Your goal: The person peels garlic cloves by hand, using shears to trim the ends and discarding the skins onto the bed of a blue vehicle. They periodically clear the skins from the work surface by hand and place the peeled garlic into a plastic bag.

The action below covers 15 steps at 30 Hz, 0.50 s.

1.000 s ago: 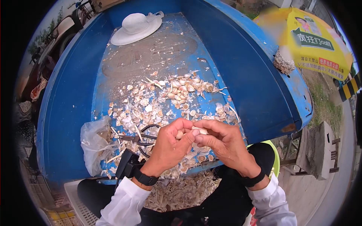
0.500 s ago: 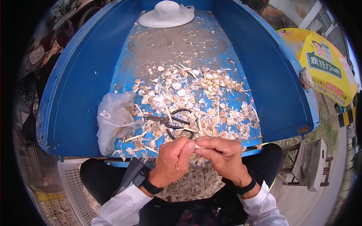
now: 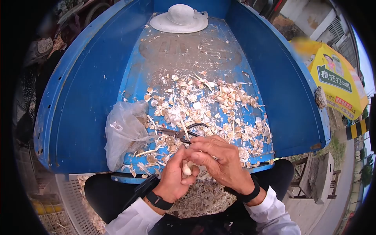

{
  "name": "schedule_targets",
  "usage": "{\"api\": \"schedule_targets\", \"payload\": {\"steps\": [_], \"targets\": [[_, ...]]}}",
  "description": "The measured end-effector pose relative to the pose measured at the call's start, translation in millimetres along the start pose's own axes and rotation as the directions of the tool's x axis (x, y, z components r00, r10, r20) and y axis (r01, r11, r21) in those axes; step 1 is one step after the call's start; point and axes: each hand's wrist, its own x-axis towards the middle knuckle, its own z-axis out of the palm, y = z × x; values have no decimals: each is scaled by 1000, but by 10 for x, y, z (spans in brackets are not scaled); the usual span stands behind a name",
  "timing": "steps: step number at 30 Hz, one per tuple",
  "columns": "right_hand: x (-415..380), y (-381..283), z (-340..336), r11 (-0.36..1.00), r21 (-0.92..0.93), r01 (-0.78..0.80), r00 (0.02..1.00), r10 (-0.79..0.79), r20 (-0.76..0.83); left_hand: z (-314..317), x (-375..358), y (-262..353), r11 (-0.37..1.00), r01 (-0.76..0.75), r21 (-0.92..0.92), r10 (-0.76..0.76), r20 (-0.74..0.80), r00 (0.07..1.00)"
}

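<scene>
My left hand [image 3: 175, 176] is curled, palm up, around pale garlic cloves [image 3: 187, 169] above the near edge of the blue truck bed. Over its fingertips, my right hand [image 3: 220, 160] has its thumb and fingers drawn together; whatever lies between them is hidden. Just beyond both hands, black-handled scissors [image 3: 171, 132] lie among garlic skins and stalks, partly covered by my right hand. A heap of garlic cloves [image 3: 229, 95] sits farther back to the right. To the left rests a translucent plastic bag [image 3: 124, 129].
Blue side walls [image 3: 92, 78] flank the littered bed [image 3: 135, 74]. At the far end lies a white hat [image 3: 180, 17]. A white plastic crate [image 3: 76, 199] stands low at left, and garlic skins [image 3: 199, 197] lie below my hands. Outside right are a yellow umbrella [image 3: 333, 78] and a wooden bench [image 3: 319, 176].
My hands, earlier pinched together at the fingertips, have shifted: the left has turned palm up, showing cloves, and the right reaches over it. The view has tilted slightly.
</scene>
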Motion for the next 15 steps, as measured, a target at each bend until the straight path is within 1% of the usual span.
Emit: {"api": "schedule_targets", "payload": {"steps": [1, 2, 3, 4, 5, 6, 8, 9, 11, 12, 14, 15], "targets": [[163, 96, -99, 990, 17, -140, 990, 140, -4, 46, 7, 49, 998, -15, 65, 19, -53, 998], [372, 279, -170, 975, 42, -218, 973, 220, -66, 36, -2, 68, 998, -18, 62, 22, -53, 998], [648, 428, -284, 960, -79, -268, 963, 266, -38, 15, -15, 72, 1000, -15, 8, 15, -25, 1000], [1117, 874, -324, 955, -226, -195, 980, 196, -18, 10, 6, 132, 999, -18, -44, 18, 5, 1000], [1319, 1058, -292, 947, -273, -168, 984, 180, 17, 44, -2, 159, 999, -40, 17, 40, -18, 999], [1395, 1227, -206, 950, -267, -161, 985, 173, 22, 34, -5, 177, 999, -49, 17, 50, -23, 999], [1502, 1546, -9, 918, -395, -33, 993, 76, 93, -6, -1, 199, 992, -127, 0, 127, 9, 992], [1508, 1680, 71, 923, -384, -30, 993, 73, 97, -17, 5, 225, 993, -117, -3, 117, -24, 993], [1453, 1834, 162, 886, -460, 56, 994, -93, -57, -61, 9, 268, 996, -93, 4, 93, -60, 994], [1439, 1854, 164, 889, -455, 48, 995, -84, -59, -75, 13, 273, 998, -61, 8, 62, -80, 995], [1446, 1869, 79, 877, -436, -202, 979, 172, -108, -98, 26, 261, 999, -51, -4, 50, -73, 996], [1461, 1870, -12, 877, -410, -250, 959, 283, 20, -99, 29, 256, 998, -53, -17, 52, -62, 997]]}}
